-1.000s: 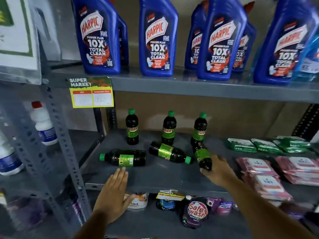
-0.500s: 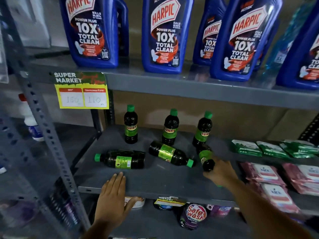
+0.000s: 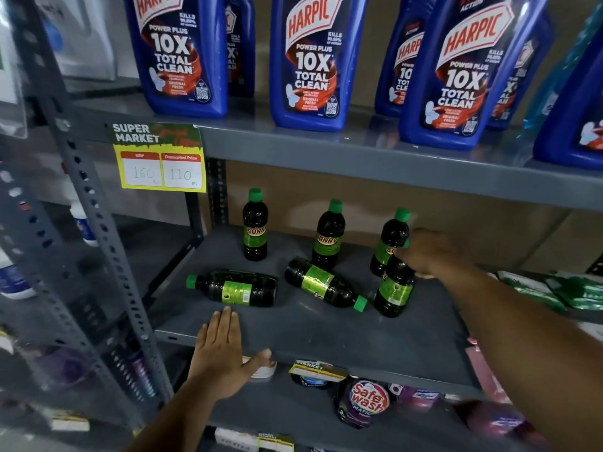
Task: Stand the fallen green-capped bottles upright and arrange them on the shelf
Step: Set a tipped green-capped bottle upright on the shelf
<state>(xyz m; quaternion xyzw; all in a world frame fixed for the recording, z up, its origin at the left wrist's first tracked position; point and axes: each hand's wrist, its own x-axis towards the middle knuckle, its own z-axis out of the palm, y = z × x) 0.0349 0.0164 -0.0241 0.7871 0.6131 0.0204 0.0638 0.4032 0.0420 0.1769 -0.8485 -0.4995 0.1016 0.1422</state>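
Observation:
Three dark green-capped bottles stand at the back of the grey shelf (image 3: 326,334): left (image 3: 255,226), middle (image 3: 329,236), right (image 3: 388,238). Two more lie on their sides in front: one (image 3: 236,288) with its cap to the left, one (image 3: 321,283) with its cap to the front right. A further bottle (image 3: 394,288) stands nearly upright in front of the right one, and my right hand (image 3: 427,252) grips its top, hiding the cap. My left hand (image 3: 222,350) lies flat and open on the shelf's front edge, just below the left fallen bottle.
Large blue Harpic bottles (image 3: 311,60) fill the shelf above. A yellow price tag (image 3: 160,159) hangs from that shelf's edge. Green and pink packets (image 3: 551,288) lie at the right. A Safewash pouch (image 3: 365,401) sits on the shelf below. A perforated upright post (image 3: 98,230) stands at the left.
My right hand has lifted the rightmost fallen bottle from lying to nearly upright, moving from its base to its top. The camera has moved closer. My left hand stays on the shelf edge.

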